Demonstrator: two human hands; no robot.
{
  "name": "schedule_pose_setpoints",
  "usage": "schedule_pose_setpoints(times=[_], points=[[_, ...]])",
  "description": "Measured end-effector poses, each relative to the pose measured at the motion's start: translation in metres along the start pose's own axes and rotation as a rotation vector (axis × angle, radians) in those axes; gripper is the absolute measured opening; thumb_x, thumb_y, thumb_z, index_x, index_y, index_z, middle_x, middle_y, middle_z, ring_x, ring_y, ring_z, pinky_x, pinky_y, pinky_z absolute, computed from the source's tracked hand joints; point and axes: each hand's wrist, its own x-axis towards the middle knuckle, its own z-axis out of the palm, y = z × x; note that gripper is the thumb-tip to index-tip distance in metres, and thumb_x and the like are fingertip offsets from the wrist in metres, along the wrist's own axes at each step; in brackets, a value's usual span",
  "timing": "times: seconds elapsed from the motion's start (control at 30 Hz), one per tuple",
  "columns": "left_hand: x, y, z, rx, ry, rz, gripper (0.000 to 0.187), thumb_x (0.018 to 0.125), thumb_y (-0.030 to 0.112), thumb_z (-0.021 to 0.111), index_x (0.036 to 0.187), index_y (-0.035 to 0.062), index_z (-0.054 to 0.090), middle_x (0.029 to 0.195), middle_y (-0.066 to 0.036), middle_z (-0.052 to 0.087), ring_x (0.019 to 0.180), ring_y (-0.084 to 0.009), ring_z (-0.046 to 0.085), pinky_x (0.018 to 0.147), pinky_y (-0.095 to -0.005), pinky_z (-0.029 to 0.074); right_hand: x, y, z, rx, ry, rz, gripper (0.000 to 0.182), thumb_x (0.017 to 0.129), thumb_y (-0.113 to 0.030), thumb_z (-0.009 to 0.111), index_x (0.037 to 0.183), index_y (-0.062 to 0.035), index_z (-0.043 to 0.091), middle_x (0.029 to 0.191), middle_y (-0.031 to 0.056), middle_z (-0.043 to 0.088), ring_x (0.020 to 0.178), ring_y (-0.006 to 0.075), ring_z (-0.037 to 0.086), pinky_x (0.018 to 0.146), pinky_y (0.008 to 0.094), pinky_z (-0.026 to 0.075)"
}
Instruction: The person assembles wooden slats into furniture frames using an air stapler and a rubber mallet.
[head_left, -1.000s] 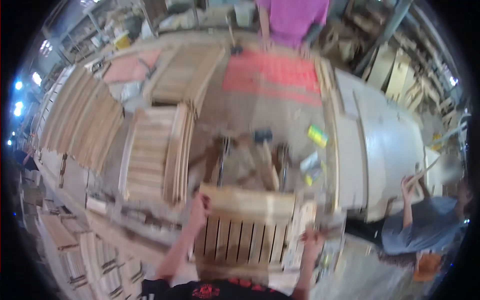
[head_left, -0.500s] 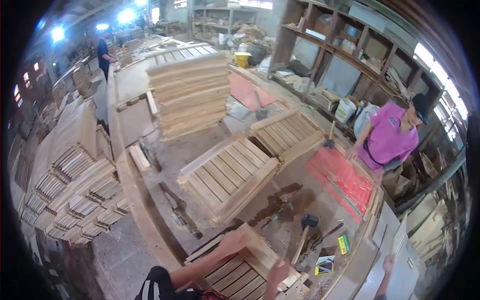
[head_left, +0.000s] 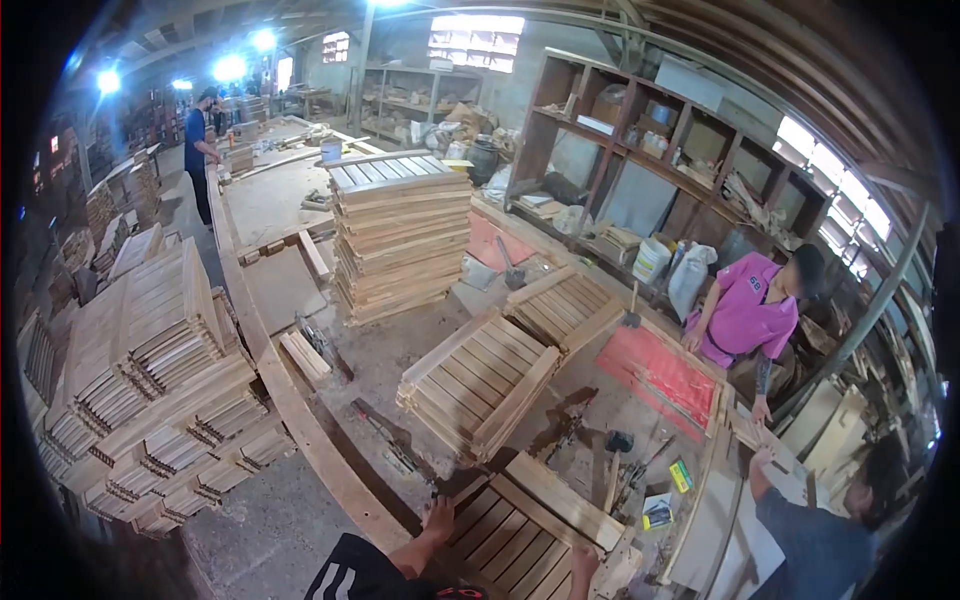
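Currently, a slatted wooden panel (head_left: 505,540) lies flat on the desk (head_left: 385,368), right in front of the wearer, its near part cut off by the bottom of the view. The left hand (head_left: 438,518) is at the panel's left edge with its fingers bent, and the right hand (head_left: 584,560) is at the opposite edge; whether either set of fingers is gripping the wood, I cannot tell. A loose wide board (head_left: 565,500) lies along the panel's far side. Just beyond it are a black-headed mallet (head_left: 619,441), a yellow-and-green box (head_left: 681,476) and a small packet (head_left: 657,511). Farther across stand a low stack of slatted panels (head_left: 480,385), another stack (head_left: 565,310) touching or nearly touching it, and a much taller stack (head_left: 400,240) to the left. A person in a pink shirt (head_left: 755,312) leans by the red sheet (head_left: 655,375), and a person in dark grey (head_left: 815,535) reaches over pale boards.
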Motion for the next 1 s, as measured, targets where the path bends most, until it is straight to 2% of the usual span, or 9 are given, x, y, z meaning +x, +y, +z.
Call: schedule_pose_setpoints(times=[0.1,0.2,0.3,0.5,0.6,0.73,0.8,0.93,1.0], points=[[-0.001,-0.004,-0.012,-0.034,0.027,-0.018,0.041,0.08,0.013,0.059,0.119,0.003,0.053,0.113,-0.014,0.055,0.109,-0.0314,0.054,0.09,-0.0486,0.043,-0.05,0.051,0.006,-0.1,0.1,0.113,0.046,0.075,-0.029,0.07,0.108,0.0022,0.065,0.107,0.0244,0.066,0.098,0.0363,0.064,0.088,0.0427,0.049],[-0.006,0.002,-0.015,-0.079,0.278,0.181,0.046,0.081,0.013,0.057,0.124,-0.0005,0.05,0.117,-0.016,0.054,0.11,-0.0328,0.053,0.092,-0.0491,0.042,-0.107,0.085,0.016,-0.216,0.199,0.149,0.046,0.074,-0.029,0.069,0.108,0.0017,0.064,0.106,0.0243,0.066,0.097,0.037,0.064,0.088,0.0432,0.049],[-0.017,0.017,-0.021,-0.102,0.157,0.437,0.057,0.079,0.018,0.058,0.13,-0.0051,0.044,0.121,-0.023,0.051,0.112,-0.0382,0.051,0.095,-0.0501,0.042,-0.146,0.098,0.022,-0.283,0.263,0.149,0.046,0.074,-0.028,0.069,0.109,0.0013,0.064,0.106,0.0242,0.066,0.097,0.0377,0.064,0.087,0.0437,0.048],[-0.032,0.058,-0.018,-0.227,-0.053,-0.066,0.071,0.078,0.034,0.064,0.131,-0.0091,0.043,0.12,-0.031,0.049,0.111,-0.0473,0.05,0.092,-0.0528,0.045,-0.169,0.093,0.019,-0.354,0.35,0.089,0.046,0.073,-0.027,0.068,0.11,0.0003,0.063,0.104,0.0239,0.067,0.095,0.0391,0.064,0.087,0.0447,0.048],[0.003,0.062,-0.042,-0.264,-0.139,-0.25,0.065,0.081,0.041,0.064,0.123,-0.0082,0.055,0.111,-0.03,0.057,0.106,-0.0434,0.057,0.088,-0.0511,0.048,-0.17,0.082,0.026,-0.335,0.416,0.011,0.046,0.073,-0.027,0.067,0.11,-0.0003,0.063,0.102,0.0241,0.067,0.093,0.0406,0.064,0.086,0.0455,0.048],[0.017,0.063,-0.148,-0.776,-0.609,0.019,0.067,0.084,0.058,0.06,0.105,-0.0047,0.068,0.099,-0.024,0.069,0.093,-0.0345,0.068,0.082,-0.0424,0.052,-0.159,0.081,0.028,-0.326,0.406,0.0,0.045,0.074,-0.026,0.067,0.11,-0.0002,0.063,0.101,0.0237,0.067,0.092,0.0399,0.064,0.085,0.0458,0.048],[0.011,0.073,-0.175,-0.81,-0.761,-0.031,0.069,0.086,0.06,0.058,0.104,-0.0052,0.068,0.096,-0.023,0.069,0.089,-0.0287,0.068,0.078,-0.0396,0.052,-0.157,0.071,0.034,-0.32,0.386,-0.002,0.044,0.074,-0.026,0.066,0.11,-0.0001,0.063,0.1,0.0234,0.067,0.092,0.0396,0.064,0.084,0.0459,0.048],[0.023,0.095,-0.164,-0.86,-0.769,0.234,0.061,0.087,0.053,0.06,0.086,-0.0081,0.065,0.076,-0.017,0.063,0.073,-0.0196,0.059,0.067,-0.0397,0.047,-0.152,0.034,0.055,-0.321,0.38,-0.021,0.043,0.075,-0.026,0.066,0.11,0.0,0.063,0.099,0.023,0.067,0.091,0.0389,0.064,0.083,0.0463,0.049],[0.03,0.109,-0.175,-0.939,-0.58,0.292,0.052,0.087,0.045,0.06,0.083,-0.007,0.062,0.071,-0.015,0.06,0.067,-0.021,0.057,0.064,-0.0402,0.046,-0.149,0.015,0.072,-0.316,0.364,-0.034,0.043,0.076,-0.026,0.065,0.11,0.0001,0.063,0.099,0.0228,0.067,0.09,0.0385,0.065,0.082,0.0464,0.049]])
